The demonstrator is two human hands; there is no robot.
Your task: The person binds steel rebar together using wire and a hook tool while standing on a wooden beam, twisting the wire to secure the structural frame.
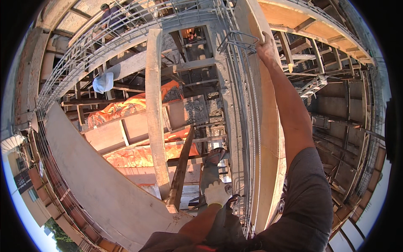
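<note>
My right hand (266,47), bare, grips the upper edge of a tall plywood form panel (270,122) with the arm stretched far forward. Alongside that panel run steel reinforcing bars (254,168) and a bent rebar stirrup (235,41). My left hand (216,193) wears a pale glove and is closed near my lap; what it holds, if anything, is hidden. Just beside it a dark curved metal piece (233,199) shows in part. My sandalled foot (216,155) rests beyond the glove, next to the concrete-smeared beam edge (226,96).
A long upright plank (154,109) and a slanted timber (181,168) cross the opening at left. Orange sheeting (126,107) lies below. A person in a light blue cap (103,82) stands lower down; another person (110,17) is far left. Rebar cages (138,21) curve along the back.
</note>
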